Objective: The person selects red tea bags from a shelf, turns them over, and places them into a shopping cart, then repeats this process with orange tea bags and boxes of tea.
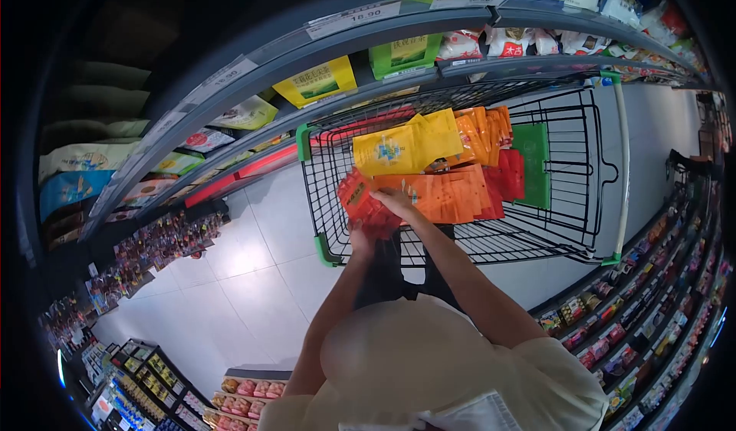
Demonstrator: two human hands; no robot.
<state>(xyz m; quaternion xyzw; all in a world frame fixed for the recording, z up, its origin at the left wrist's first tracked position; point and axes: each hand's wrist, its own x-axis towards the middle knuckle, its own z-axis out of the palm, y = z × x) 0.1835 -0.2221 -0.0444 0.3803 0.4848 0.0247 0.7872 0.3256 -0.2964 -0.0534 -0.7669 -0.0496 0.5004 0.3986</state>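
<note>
Red packets (355,191) are held between my two hands over the near left corner of a shopping cart (567,235). My left hand (361,241) grips them from below, its fingers partly hidden. My right hand (394,203) is closed on their right side. Just right of my hands, orange packets (448,193) lie in overlapping rows inside the cart. Behind these are yellow packets (402,146) and more orange packets (483,134). Other red packets (511,174) rest near a green panel (533,163). Exactly how many packets I hold cannot be made out.
A shelf (307,44) with price tags and bagged goods curves along the far side and left. The cart's pale handle (622,163) is at the right. Tiled floor (245,266) extends leftward, and shelves of small goods (644,316) stand at lower right.
</note>
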